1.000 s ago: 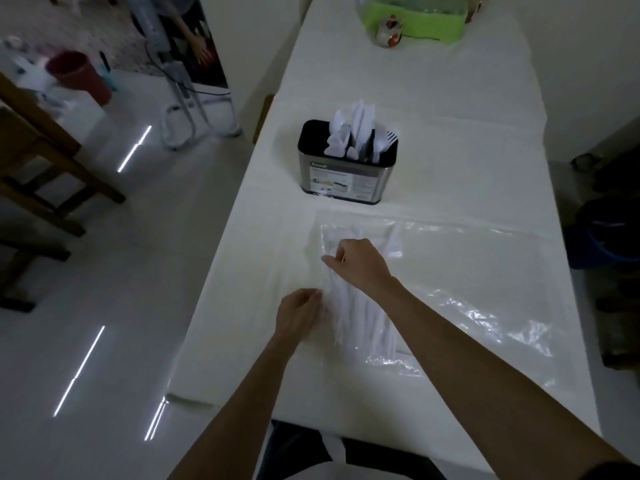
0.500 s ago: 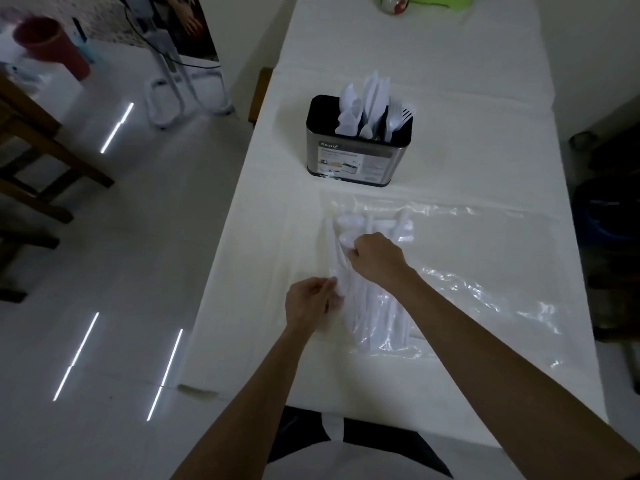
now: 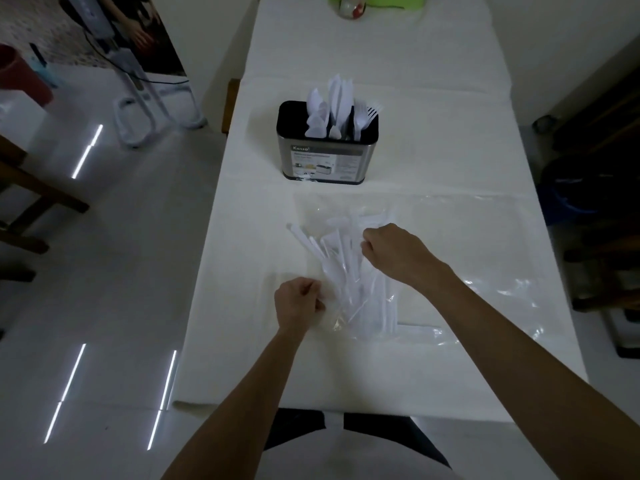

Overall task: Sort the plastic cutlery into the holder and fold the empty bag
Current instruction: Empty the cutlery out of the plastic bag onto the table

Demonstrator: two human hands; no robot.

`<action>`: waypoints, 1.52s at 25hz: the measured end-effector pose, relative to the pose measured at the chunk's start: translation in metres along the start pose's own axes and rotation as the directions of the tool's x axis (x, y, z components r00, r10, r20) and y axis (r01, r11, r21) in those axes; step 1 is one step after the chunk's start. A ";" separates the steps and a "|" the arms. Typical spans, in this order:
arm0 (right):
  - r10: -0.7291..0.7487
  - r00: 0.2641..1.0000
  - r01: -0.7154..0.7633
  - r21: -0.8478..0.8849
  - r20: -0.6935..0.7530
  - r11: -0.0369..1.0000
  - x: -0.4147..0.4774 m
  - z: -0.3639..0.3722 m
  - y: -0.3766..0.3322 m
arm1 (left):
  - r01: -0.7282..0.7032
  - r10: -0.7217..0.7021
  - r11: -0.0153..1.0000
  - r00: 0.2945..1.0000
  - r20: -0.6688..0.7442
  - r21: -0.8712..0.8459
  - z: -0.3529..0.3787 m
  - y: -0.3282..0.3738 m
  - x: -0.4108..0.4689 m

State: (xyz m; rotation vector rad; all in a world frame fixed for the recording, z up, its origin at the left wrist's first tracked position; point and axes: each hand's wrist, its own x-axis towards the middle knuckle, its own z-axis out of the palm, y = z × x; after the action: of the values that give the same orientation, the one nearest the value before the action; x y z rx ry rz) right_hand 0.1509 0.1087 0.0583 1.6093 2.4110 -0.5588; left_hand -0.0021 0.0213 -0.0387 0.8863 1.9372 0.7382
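A clear plastic bag [image 3: 467, 244] lies flat on the white table [image 3: 433, 133], with a bundle of white plastic cutlery [image 3: 349, 282] at its left end. Some handles [image 3: 304, 239] stick out to the upper left. My left hand [image 3: 298, 303] pinches the bag's near left edge. Above the bundle, my right hand [image 3: 391, 252] has its fingers curled round some cutlery pieces. Beyond them stands the steel cutlery holder [image 3: 327, 157] with a black rim, holding white knives, spoons and forks upright.
A green container [image 3: 398, 0] and a small red and white object [image 3: 349, 8] sit at the table's far end. Left of the table are a glossy floor, a wooden chair [image 3: 31, 188] and a metal stand [image 3: 145, 109]. Dark clutter lies to the right.
My right hand has shifted right and drawn cutlery up, so several handles now fan out past the bag's left edge. My left hand stays pinching the bag.
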 end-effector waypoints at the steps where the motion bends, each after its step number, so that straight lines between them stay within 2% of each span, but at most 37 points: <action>1: -0.021 1.000 0.021 -0.006 -0.010 1.000 -0.002 -0.004 0.003 | -0.022 0.022 1.000 1.000 -0.001 0.011 0.000 0.001 -0.002; 5: -0.079 0.994 0.079 -0.003 -0.082 0.997 -0.010 -0.022 0.024 | -0.076 0.075 0.996 0.997 -0.014 -0.042 0.001 0.002 -0.006; 8: -0.064 0.991 0.061 -0.023 -0.119 0.998 -0.013 -0.040 0.044 | -0.103 0.103 0.992 0.995 -0.016 -0.072 0.003 -0.002 -0.004; 13: -0.088 0.992 0.089 0.004 -0.093 0.996 -0.017 -0.045 0.042 | -0.120 0.123 0.987 0.992 0.018 -0.103 0.001 -0.007 0.000; 15: -0.107 0.991 0.109 0.020 -0.080 0.994 -0.018 -0.037 0.033 | -0.110 0.110 0.994 0.994 0.018 -0.021 -0.004 -0.008 0.001; 17: -0.115 0.990 0.118 0.039 -0.078 0.992 -0.018 -0.032 0.029 | -0.104 0.109 0.988 0.993 -0.043 0.114 -0.013 -0.008 -0.001; 18: -0.115 0.990 0.119 0.048 -0.082 0.992 -0.018 -0.031 0.028 | -0.153 0.170 0.965 0.983 -0.066 0.213 -0.017 -0.009 -0.002; 19: -0.113 0.990 0.118 0.056 -0.085 0.991 -0.018 -0.031 0.028 | -0.272 0.303 0.906 0.952 -0.047 0.326 -0.021 -0.007 -0.002; 20: -0.113 0.990 0.119 0.063 -0.084 0.991 -0.018 -0.032 0.028 | -0.439 0.474 0.792 0.880 0.028 0.425 -0.024 -0.005 0.001; 21: -0.112 0.991 0.118 0.071 -0.079 0.991 -0.018 -0.032 0.028 | -0.603 0.615 0.629 0.772 0.162 0.490 -0.026 0.002 0.007; 22: -0.111 0.991 0.117 0.080 -0.072 0.990 -0.018 -0.033 0.028 | -0.732 0.683 0.450 0.651 0.330 0.512 -0.026 0.009 0.018; 23: -0.108 0.992 0.113 0.089 -0.064 0.990 -0.018 -0.033 0.028 | -0.820 0.679 0.284 0.538 0.499 0.497 -0.025 0.020 0.028; 25: -0.095 0.994 0.100 0.106 -0.049 0.989 -0.018 -0.034 0.029 | -0.888 0.547 -0.004 0.382 0.745 0.459 -0.017 0.042 0.047; 26: -0.091 0.995 0.096 0.110 -0.043 0.989 -0.017 -0.034 0.029 | -0.876 0.482 -0.160 0.333 0.810 0.455 -0.011 0.052 0.052; 28: -0.090 0.995 0.094 0.106 -0.038 0.990 -0.016 -0.033 0.028 | -0.781 0.352 -0.455 0.284 0.892 0.428 0.003 0.068 0.054; 29: -0.090 0.995 0.094 0.100 -0.039 0.991 -0.016 -0.033 0.029 | -0.738 0.282 -0.546 0.282 0.917 0.395 0.011 0.074 0.053; 31: -0.088 0.996 0.090 0.094 -0.034 0.991 -0.015 -0.032 0.028 | -0.725 0.181 -0.595 0.298 0.937 0.346 0.024 0.083 0.052; 34: -0.078 0.997 0.078 0.099 -0.010 0.992 -0.014 -0.032 0.028 | -0.723 0.119 -0.610 0.322 0.939 0.325 0.030 0.093 0.044; 38: -0.068 0.998 0.068 0.100 -0.002 0.993 -0.013 -0.029 0.032 | -0.687 0.112 -0.665 0.297 0.948 0.294 0.029 0.099 0.030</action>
State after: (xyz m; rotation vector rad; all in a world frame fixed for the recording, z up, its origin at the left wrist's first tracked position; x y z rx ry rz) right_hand 0.1869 0.1207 0.0828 1.5679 2.4816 -0.7036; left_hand 0.0415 0.1065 0.0105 3.1492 0.7033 -0.9668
